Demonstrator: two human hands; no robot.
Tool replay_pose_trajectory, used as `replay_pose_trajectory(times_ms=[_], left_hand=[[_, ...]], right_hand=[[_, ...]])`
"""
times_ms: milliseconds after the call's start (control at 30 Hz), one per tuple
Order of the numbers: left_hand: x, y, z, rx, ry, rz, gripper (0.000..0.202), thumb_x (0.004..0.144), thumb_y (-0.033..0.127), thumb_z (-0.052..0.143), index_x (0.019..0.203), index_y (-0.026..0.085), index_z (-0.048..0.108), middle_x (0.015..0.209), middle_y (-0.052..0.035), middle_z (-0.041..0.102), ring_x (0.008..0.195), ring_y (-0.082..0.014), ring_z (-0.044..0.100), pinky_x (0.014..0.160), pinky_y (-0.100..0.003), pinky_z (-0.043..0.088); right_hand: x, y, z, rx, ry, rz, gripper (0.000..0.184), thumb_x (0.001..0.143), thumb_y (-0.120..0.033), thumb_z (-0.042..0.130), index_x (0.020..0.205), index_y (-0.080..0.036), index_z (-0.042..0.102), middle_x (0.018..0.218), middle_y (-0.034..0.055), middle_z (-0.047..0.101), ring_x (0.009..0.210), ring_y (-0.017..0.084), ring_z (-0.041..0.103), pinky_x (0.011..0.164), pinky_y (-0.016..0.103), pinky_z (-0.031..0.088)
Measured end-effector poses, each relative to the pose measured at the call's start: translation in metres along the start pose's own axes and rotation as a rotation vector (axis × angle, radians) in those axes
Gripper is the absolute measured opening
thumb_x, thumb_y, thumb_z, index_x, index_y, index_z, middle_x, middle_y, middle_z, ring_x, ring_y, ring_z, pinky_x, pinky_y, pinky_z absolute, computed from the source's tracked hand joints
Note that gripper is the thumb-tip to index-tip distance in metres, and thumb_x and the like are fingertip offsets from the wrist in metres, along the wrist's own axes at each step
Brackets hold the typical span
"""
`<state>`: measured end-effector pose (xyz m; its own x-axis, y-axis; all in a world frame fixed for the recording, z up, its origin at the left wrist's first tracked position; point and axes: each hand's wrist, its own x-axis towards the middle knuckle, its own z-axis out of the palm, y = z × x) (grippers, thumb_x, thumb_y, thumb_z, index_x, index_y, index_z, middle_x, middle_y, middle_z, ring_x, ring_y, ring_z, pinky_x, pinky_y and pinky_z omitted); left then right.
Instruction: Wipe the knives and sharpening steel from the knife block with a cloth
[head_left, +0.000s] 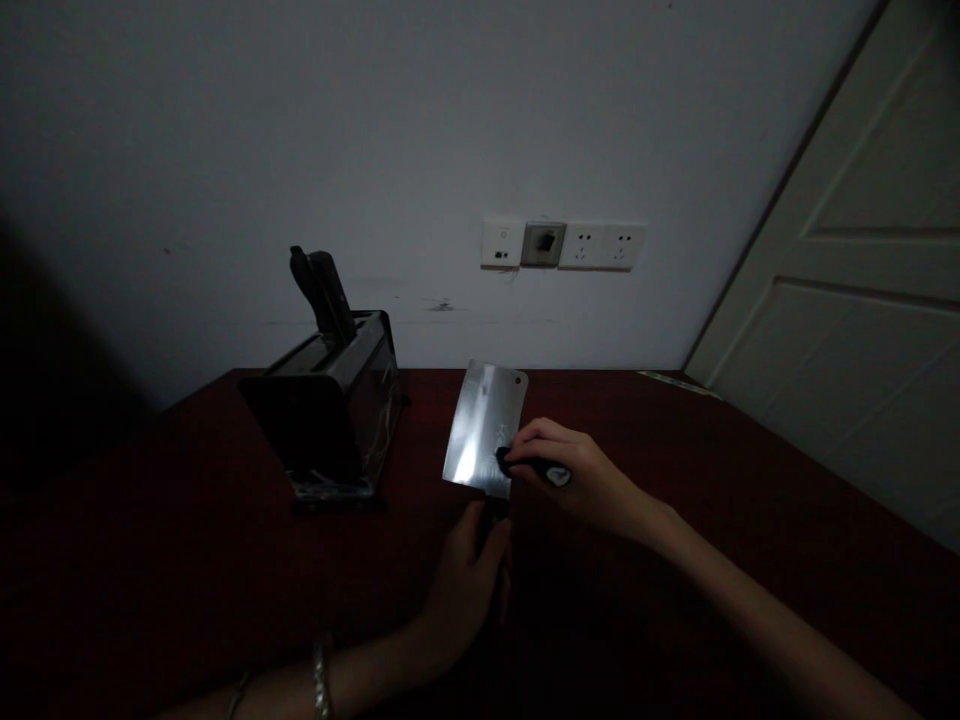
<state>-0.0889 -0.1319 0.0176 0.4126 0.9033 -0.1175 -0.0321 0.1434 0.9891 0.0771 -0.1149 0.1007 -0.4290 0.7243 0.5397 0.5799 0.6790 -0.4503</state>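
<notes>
My left hand [465,580] is closed round the dark handle of a cleaver [482,425], whose broad shiny blade points away from me above the dark red table [675,480]. My right hand [574,470] pinches a small black object [534,467] with a white end, pressed against the blade's right edge near the handle. A bracelet sits on my left wrist.
A black knife block [330,410] with clear sides stands to the left of the cleaver, two dark handles sticking up from it. Wall sockets [562,245] are on the white wall behind. A white door [862,300] stands at the right. The room is dim.
</notes>
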Motion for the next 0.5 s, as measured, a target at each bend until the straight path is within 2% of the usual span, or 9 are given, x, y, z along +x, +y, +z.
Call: replay_pose_trajectory(times_ms=[167, 300, 500], left_hand=[[-0.0006, -0.0005, 0.001, -0.02, -0.03, -0.014, 0.031, 0.08, 0.049, 0.049, 0.084, 0.018, 0.044, 0.055, 0.0079, 0.045, 0.032, -0.0048, 0.039, 0.028, -0.015, 0.032], [0.0001, -0.0013, 0.0007, -0.049, -0.051, 0.003, 0.032, 0.08, 0.05, 0.048, 0.082, 0.018, 0.044, 0.057, 0.0072, 0.047, 0.033, -0.0054, 0.041, 0.028, -0.016, 0.033], [0.0004, -0.0053, 0.0008, -0.03, -0.02, 0.012, 0.03, 0.082, 0.049, 0.046, 0.083, 0.019, 0.043, 0.056, 0.0073, 0.047, 0.032, -0.0062, 0.042, 0.028, -0.017, 0.034]], right_hand=[[-0.0016, 0.0012, -0.0009, 0.034, -0.123, 0.003, 0.016, 0.08, -0.013, 0.054, 0.091, -0.019, 0.064, 0.094, 0.0068, 0.058, 0.087, 0.016, 0.057, 0.074, 0.031, 0.049], [-0.0021, 0.0005, -0.001, 0.016, -0.156, -0.002, 0.021, 0.078, -0.008, 0.054, 0.093, -0.019, 0.064, 0.104, 0.0087, 0.054, 0.095, 0.017, 0.054, 0.08, 0.033, 0.048], [-0.0039, 0.0048, 0.0053, -0.05, -0.18, -0.016, 0.034, 0.08, -0.007, 0.052, 0.11, -0.022, 0.058, 0.108, 0.0083, 0.056, 0.102, 0.019, 0.049, 0.085, 0.036, 0.046]])
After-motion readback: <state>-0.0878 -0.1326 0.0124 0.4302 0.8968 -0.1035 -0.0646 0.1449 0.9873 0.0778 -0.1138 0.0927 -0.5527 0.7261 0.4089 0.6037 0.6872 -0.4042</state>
